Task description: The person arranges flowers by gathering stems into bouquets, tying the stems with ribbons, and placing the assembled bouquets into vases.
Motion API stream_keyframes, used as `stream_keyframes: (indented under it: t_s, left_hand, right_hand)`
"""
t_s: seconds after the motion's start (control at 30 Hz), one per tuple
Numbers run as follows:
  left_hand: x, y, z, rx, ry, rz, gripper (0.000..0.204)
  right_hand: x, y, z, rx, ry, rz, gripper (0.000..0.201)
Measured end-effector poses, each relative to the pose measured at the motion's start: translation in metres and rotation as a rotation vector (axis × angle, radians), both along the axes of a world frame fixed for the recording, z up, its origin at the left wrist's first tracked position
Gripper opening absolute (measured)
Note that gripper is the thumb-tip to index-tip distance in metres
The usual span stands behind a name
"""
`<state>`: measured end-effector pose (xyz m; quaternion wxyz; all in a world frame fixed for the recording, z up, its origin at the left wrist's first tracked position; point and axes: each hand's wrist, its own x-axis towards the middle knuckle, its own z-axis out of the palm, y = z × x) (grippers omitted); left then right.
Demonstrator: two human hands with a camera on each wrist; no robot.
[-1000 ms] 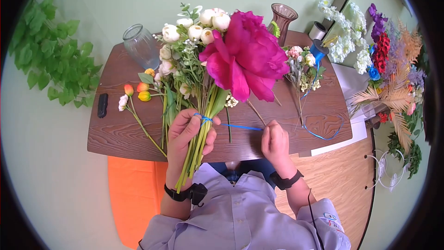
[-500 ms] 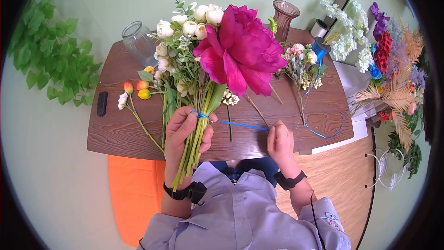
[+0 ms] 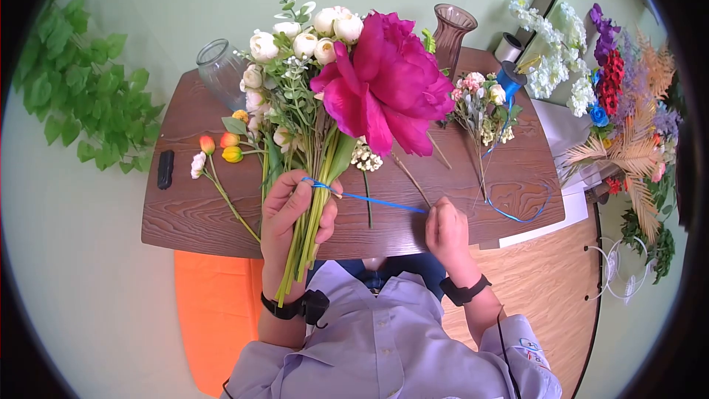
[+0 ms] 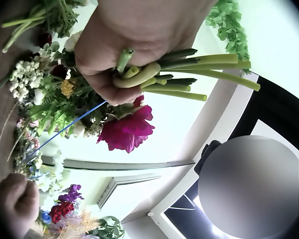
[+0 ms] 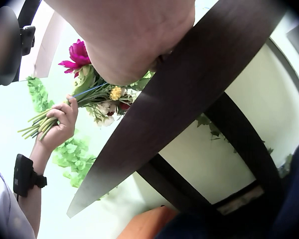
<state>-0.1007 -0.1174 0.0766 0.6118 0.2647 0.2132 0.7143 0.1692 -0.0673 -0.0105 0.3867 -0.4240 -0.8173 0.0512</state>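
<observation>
My left hand (image 3: 284,210) grips the green stems (image 3: 314,225) of a bouquet, fingers wrapped round them and cut ends pointing down toward me. A big magenta peony (image 3: 391,89) and several white blooms (image 3: 325,33) top the bunch. Blue ribbon (image 3: 377,199) circles the stems at the left thumb and runs taut to my right hand (image 3: 447,233), whose curled fingers pinch its other end above the table's front edge. In the left wrist view the stem ends (image 4: 224,62) jut past the palm. The right wrist view hides the right fingertips behind the hand.
On the wooden table (image 3: 199,214) stand a clear glass vase (image 3: 221,70) and a purplish vase (image 3: 452,29). Loose tulips (image 3: 231,154), a small pink-and-white bunch (image 3: 480,103), a blue ribbon spool (image 3: 511,77) and a black object (image 3: 165,170) lie about. More flowers (image 3: 613,103) fill the right side.
The right hand has shifted slightly to the right, and the ribbon stretch between the hands is longer. The bouquet and left hand have moved a little to the left.
</observation>
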Motion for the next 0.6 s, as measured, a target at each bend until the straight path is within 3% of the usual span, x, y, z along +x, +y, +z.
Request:
stream_keyframes:
  t_s: [0.2, 0.27, 0.3, 0.37, 0.6]
  left_hand:
    - [0.004, 0.001, 0.002, 0.0, 0.064, -0.041, 0.011]
    - [0.003, 0.004, 0.005, 0.036, 0.104, -0.04, 0.011]
    - [0.002, 0.006, 0.007, 0.07, 0.146, -0.037, 0.011]
    - [-0.003, 0.011, 0.009, 0.097, 0.184, -0.009, 0.012]
    - [-0.023, 0.032, 0.017, 0.164, 0.325, 0.133, 0.013]
  right_hand:
    - [-0.002, -0.003, -0.005, -0.164, 0.115, -0.03, 0.016]
    - [-0.005, -0.008, -0.001, -0.715, 0.436, 0.108, 0.022]
    - [-0.008, -0.011, 0.005, -0.708, 0.438, 0.11, 0.022]
    - [-0.012, -0.019, 0.022, -1.004, 0.774, 0.31, 0.026]
    - [-0.018, -0.046, 0.038, -1.146, 0.777, 0.567, 0.026]
